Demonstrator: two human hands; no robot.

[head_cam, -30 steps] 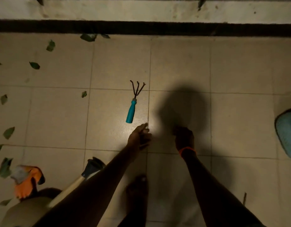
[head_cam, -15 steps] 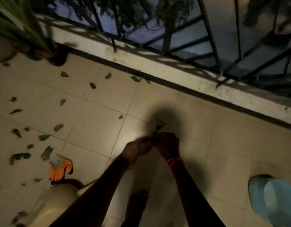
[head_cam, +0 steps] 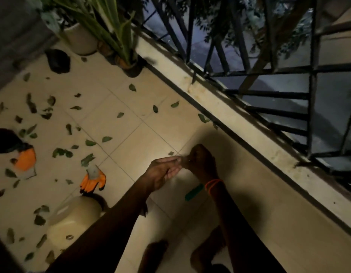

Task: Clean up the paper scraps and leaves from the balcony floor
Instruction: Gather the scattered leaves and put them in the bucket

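Head view looks down on a tiled balcony floor in dim light, with both arms stretched out over it. Left hand is held nearly flat, fingers straight and together, palm turned up and toward the other hand; it grips nothing. Right hand is closed in a fist with its knuckles upward, and its fingertips meet those of the left. A teal handle shows just under the right wrist; whether the fist has hold of it I cannot tell. An orange band circles that wrist.

Green leaves lie scattered over the left half of the floor, too many and too blurred to count exactly, certainly more than twenty; a few sit close to the low ledge under the black railing. I can pick out no paper scraps for certain.

Two orange gloves lie on the floor: one near the middle, another at the left edge beside a dark bag. One cream jug stands near the bottom edge. Two potted plants occupy the far corner, a white pot and a dark pot against the ledge. One small black object sits next to them.
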